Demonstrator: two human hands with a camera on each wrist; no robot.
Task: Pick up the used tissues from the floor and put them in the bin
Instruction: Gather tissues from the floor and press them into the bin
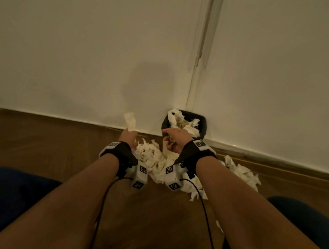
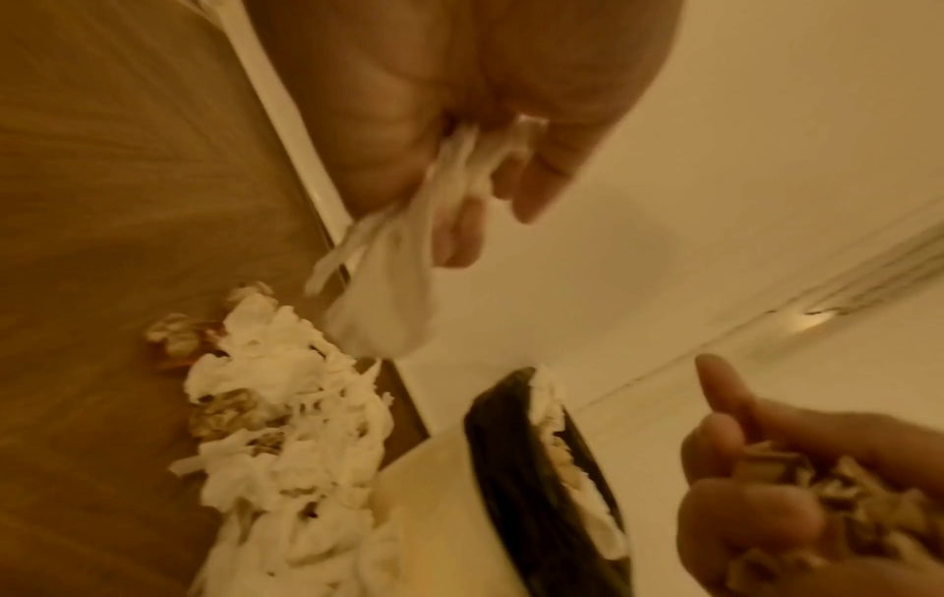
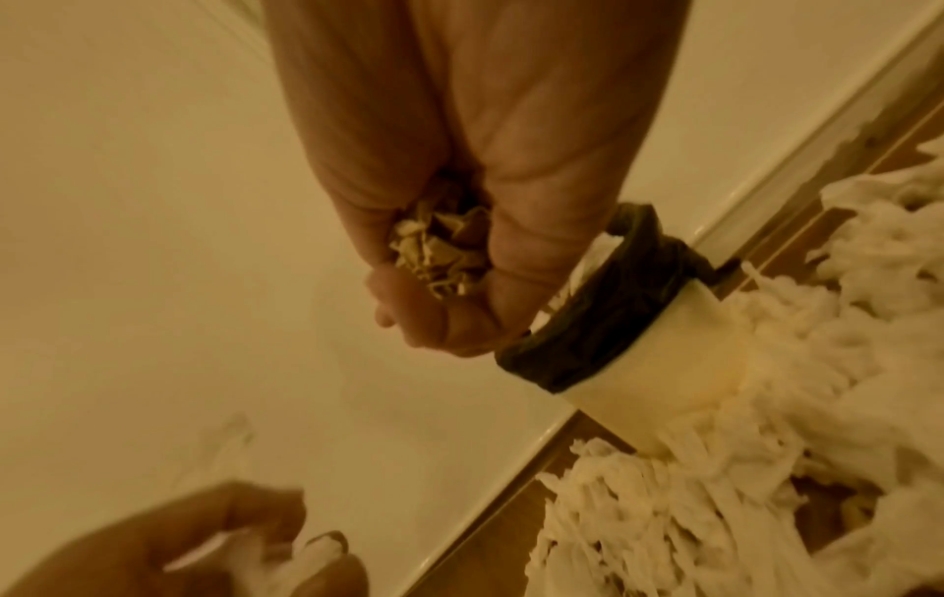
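A white bin [image 1: 167,153] with a black liner [image 1: 203,126] stands against the wall, heaped with tissues [image 1: 192,126]. My left hand [image 1: 129,136] pinches a white tissue [image 1: 130,120] that sticks up, left of the bin; the same tissue [image 2: 388,311] hangs from my fingers [image 2: 541,190] in the left wrist view. My right hand [image 1: 173,139] grips a crumpled brownish tissue wad [image 3: 439,250] just in front of the bin's rim [image 3: 577,347]. Many loose white tissues [image 1: 152,158] lie on the floor around the bin's base.
More tissues [image 1: 241,173] spread across the wooden floor [image 1: 52,146] to the right of the bin. A white wall [image 1: 87,52] and skirting board [image 1: 273,160] run behind. My knees in dark trousers [image 1: 7,197] flank the scene. Cables [image 1: 100,207] trail from both wrist cameras.
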